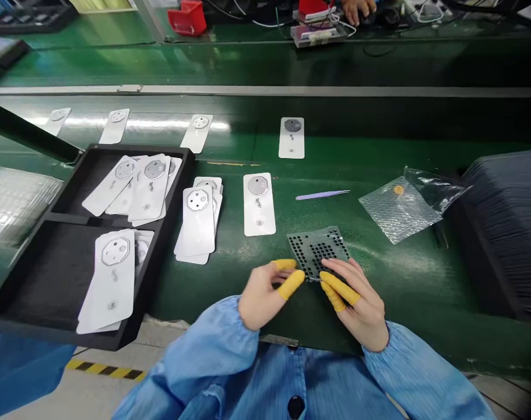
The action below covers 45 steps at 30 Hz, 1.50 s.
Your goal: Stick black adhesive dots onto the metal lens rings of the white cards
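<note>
One dotted sheet [316, 251] is sitting pinched between the right fingers [341, 287], the hold of the left fingers [292, 284] being unclear, and uneven tugging could be creasing it.

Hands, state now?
Left hand: fingers curled at the sheet's near-left corner; can't tell if gripping.
Right hand: closed, pinching the black-dotted sheet by its near edge.

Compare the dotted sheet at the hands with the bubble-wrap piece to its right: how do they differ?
The dotted sheet carries many black dots; the bubble-wrap piece shows one small yellow item. The left hand and right hand are at the dotted sheet's near edge; the bubble-wrap piece lies apart from both hands. Both look see-through.
</note>
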{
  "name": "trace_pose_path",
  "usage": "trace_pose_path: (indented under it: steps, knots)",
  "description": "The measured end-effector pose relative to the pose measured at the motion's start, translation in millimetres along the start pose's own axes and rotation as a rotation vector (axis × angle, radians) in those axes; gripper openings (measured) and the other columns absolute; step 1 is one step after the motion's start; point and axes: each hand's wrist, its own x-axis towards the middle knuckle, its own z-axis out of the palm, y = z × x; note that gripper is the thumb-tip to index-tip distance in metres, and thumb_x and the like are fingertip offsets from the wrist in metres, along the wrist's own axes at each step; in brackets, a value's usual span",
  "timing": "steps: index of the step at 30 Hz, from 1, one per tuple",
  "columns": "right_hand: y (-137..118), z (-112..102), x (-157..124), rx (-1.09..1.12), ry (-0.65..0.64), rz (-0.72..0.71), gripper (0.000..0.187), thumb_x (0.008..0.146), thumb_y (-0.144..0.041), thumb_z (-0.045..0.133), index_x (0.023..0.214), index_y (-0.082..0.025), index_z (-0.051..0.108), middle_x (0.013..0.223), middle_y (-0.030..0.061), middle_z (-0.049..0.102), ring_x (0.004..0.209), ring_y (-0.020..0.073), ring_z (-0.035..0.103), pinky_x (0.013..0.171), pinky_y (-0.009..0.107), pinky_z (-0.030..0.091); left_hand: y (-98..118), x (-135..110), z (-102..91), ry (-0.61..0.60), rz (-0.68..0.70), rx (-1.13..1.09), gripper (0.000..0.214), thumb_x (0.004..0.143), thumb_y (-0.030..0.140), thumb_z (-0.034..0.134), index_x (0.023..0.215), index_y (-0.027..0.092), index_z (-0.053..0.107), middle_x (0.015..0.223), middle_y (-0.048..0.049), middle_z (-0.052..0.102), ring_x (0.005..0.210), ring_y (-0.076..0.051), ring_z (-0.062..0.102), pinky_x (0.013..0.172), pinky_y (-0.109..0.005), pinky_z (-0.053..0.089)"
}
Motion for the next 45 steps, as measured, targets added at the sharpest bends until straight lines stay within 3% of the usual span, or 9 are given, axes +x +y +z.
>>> trace_pose_path:
  steps: [3, 8, 27, 31, 34, 36, 38, 42, 45]
  knots:
    - [-5, -4, 5, 0.078, -0.058, 0.027, 0.038, 0.08, -0.006, 0.062, 0.116, -0.02, 0.061, 0.116, 0.01, 0.065, 0.11, 0.0232, 0.062, 0.105, 0.05, 0.043, -16, 5, 26.0, -0.058, -0.082, -0.298, 0.047, 0.07, 0.051, 0.072, 0.089, 0.009, 0.066, 0.088, -0.0141, 0.074, 0.08, -0.023, 0.07, 0.076, -0.035, 0.057]
    - [-8, 0, 26, 0.171, -0.007, 0.067, 0.029, 0.082, -0.007, 0.06, 0.107, -0.021, 0.065, 0.106, 0.0076, 0.067, 0.095, 0.0177, 0.066, 0.082, 0.031, 0.057, -21, 10, 24.2, -0.039, -0.053, -0.338, 0.048, 0.069, 0.046, 0.075, 0.098, 0.008, 0.066, 0.089, -0.013, 0.074, 0.077, -0.019, 0.069, 0.074, -0.03, 0.056]
    - [11, 27, 21, 0.167, -0.066, 0.04, 0.025, 0.087, -0.007, 0.051, 0.109, -0.016, 0.054, 0.107, 0.0123, 0.061, 0.101, 0.0185, 0.061, 0.085, 0.031, 0.055, -31, 10, 35.3, -0.08, 0.125, -0.086, 0.028, 0.081, 0.018, 0.058, 0.105, 0.008, 0.069, 0.101, -0.0131, 0.072, 0.09, -0.023, 0.069, 0.081, -0.032, 0.057]
    - [15, 29, 24, 0.137, -0.043, 0.118, 0.014, 0.089, -0.012, 0.05, 0.101, -0.019, 0.054, 0.104, 0.01, 0.059, 0.098, 0.0175, 0.061, 0.082, 0.03, 0.056, -25, 3, 21.0, -0.124, 0.134, 0.075, 0.029, 0.081, 0.017, 0.056, 0.106, 0.011, 0.069, 0.098, -0.0113, 0.073, 0.087, -0.023, 0.07, 0.078, -0.032, 0.057]
    - [13, 31, 22, 0.1, -0.014, 0.07, 0.018, 0.09, -0.013, 0.048, 0.105, -0.019, 0.053, 0.112, 0.0128, 0.057, 0.105, 0.0194, 0.06, 0.087, 0.032, 0.055, 9, 9, -8.5, -0.088, 0.165, 0.407, 0.028, 0.08, 0.019, 0.058, 0.105, 0.013, 0.07, 0.092, -0.0083, 0.074, 0.083, -0.022, 0.071, 0.077, -0.032, 0.057]
    - [10, 31, 20, 0.094, 0.004, 0.041, 0.024, 0.09, -0.012, 0.047, 0.113, -0.018, 0.051, 0.114, 0.0143, 0.056, 0.105, 0.0189, 0.06, 0.086, 0.031, 0.055, 48, 34, -23.0, 0.031, 0.181, 0.567, 0.026, 0.085, 0.023, 0.054, 0.105, 0.015, 0.069, 0.093, -0.0078, 0.074, 0.086, -0.021, 0.07, 0.081, -0.031, 0.054]
    - [6, 30, 19, 0.09, 0.028, 0.026, 0.03, 0.089, -0.012, 0.046, 0.118, -0.018, 0.049, 0.114, 0.0144, 0.057, 0.101, 0.0179, 0.062, 0.083, 0.029, 0.057, 92, 82, -22.3, 0.196, 0.186, 0.637, 0.032, 0.087, 0.024, 0.054, 0.116, 0.014, 0.063, 0.102, -0.009, 0.072, 0.098, -0.021, 0.067, 0.093, -0.032, 0.049]
    - [6, 29, 20, 0.028, 0.113, -0.026, 0.03, 0.088, -0.012, 0.049, 0.116, -0.021, 0.053, 0.111, 0.0123, 0.059, 0.1, 0.0195, 0.063, 0.081, 0.029, 0.058, 156, 188, 20.1, 0.32, 0.168, 0.637, 0.062, 0.084, 0.028, 0.061, 0.138, 0.008, 0.038, 0.136, -0.0245, 0.049, 0.125, -0.035, 0.048, 0.104, -0.049, 0.037]
    - [15, 29, 20, 0.027, 0.18, -0.073, 0.03, 0.089, -0.015, 0.048, 0.118, -0.022, 0.053, 0.106, 0.0115, 0.063, 0.093, 0.0204, 0.066, 0.074, 0.029, 0.06, 172, 230, 46.1, 0.377, 0.164, 0.623, 0.072, 0.08, 0.024, 0.068, 0.14, 0.004, 0.032, 0.144, -0.0333, 0.031, 0.131, -0.042, 0.037, 0.103, -0.062, 0.03]
